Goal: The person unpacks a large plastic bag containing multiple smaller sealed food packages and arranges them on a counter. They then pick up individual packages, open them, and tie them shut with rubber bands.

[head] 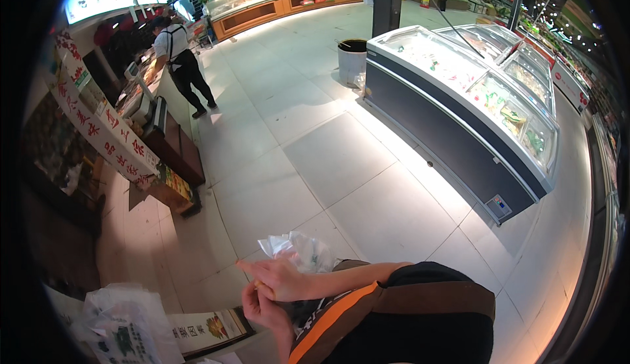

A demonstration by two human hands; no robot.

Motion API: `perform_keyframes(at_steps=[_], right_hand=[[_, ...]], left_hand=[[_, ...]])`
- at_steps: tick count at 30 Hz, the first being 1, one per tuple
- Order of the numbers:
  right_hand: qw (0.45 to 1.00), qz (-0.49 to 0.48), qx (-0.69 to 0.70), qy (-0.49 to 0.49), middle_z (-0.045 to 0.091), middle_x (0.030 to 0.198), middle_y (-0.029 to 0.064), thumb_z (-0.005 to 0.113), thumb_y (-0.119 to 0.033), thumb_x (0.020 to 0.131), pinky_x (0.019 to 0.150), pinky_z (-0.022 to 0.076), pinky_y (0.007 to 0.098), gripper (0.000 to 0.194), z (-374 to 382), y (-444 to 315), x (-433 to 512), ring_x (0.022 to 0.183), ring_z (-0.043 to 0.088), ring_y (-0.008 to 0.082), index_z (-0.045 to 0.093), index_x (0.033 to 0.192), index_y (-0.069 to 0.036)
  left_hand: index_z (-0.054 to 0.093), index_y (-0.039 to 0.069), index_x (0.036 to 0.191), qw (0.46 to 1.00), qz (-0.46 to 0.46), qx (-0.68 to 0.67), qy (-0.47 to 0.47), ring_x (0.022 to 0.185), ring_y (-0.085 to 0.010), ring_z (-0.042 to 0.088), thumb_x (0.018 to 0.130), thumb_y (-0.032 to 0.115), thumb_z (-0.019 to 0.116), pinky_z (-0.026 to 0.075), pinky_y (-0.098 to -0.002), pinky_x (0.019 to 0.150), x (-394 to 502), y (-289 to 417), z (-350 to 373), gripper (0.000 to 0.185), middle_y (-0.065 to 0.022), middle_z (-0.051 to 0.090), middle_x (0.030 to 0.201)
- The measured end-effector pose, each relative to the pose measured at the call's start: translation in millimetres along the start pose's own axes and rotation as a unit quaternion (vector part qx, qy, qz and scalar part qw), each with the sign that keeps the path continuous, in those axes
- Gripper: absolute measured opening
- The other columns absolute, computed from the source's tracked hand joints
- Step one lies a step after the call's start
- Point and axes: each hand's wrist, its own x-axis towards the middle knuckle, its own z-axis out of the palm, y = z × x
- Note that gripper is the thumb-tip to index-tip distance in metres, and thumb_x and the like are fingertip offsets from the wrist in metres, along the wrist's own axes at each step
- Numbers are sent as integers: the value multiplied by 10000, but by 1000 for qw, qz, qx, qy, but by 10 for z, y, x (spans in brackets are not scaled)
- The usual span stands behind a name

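Observation:
My right hand (281,278) reaches in from the right with its index finger pointing left. My left hand (265,310) is just below it with the fingers curled, and the fingertips of both hands meet. Something small and yellowish shows between them, too small to name. Directly behind my right hand is a clear plastic bag (315,255) with green print and something reddish inside; whether a hand holds it is hidden. Below and left of my hands, a heap of thin plastic bags (123,324) with dark print lies on a counter beside a printed sign panel (202,332).
A chest freezer (443,133) with glass lids and packaged food stands at right. Beside it is a white bin (352,64) by a dark pillar (387,2). A person (179,59) in an apron works at a left counter with a scale (132,71). Tiled floor (275,182) lies between.

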Motion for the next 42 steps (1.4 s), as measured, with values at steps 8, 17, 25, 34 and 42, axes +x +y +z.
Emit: perform_keyframes(at_steps=[8,17,25,34,42], right_hand=[[996,-84,-38,6,531,663,32,644,-100,753,450,422,324,581,126,-210,24,548,561,173,532,1320,-43],[973,-174,-39,-146,514,730,10,587,-150,797,454,413,322,554,59,-182,-14,623,574,156,519,1347,-124],[847,-357,76,-386,544,846,52,544,-141,829,521,517,327,552,-89,61,442,683,599,230,497,1370,-236],[915,-325,170,-166,534,719,14,647,-120,770,497,464,300,471,388,-16,620,607,571,194,584,1232,-57],[950,-256,131,-122,585,753,45,712,-197,809,538,471,308,437,772,162,632,596,569,206,603,1195,-24]], left_hand=[[614,-56,949,996,-32,-48,70,783,-125,580,871,-17,512,473,-246,718,4,157,-143,135,-78,634,875],[584,1,920,946,-198,-256,-3,670,-117,529,866,18,535,415,-225,601,-6,89,-543,74,-54,597,819],[536,15,880,918,-242,-314,-28,631,-129,470,832,17,573,403,-247,596,-121,254,-626,61,-51,535,751],[548,2,944,912,-170,-374,4,645,-172,522,888,95,595,417,-257,664,-48,462,-838,118,-131,620,795],[561,-9,891,894,-133,-418,94,663,-140,461,850,74,549,376,-314,750,-127,528,-1094,93,-113,569,817]])
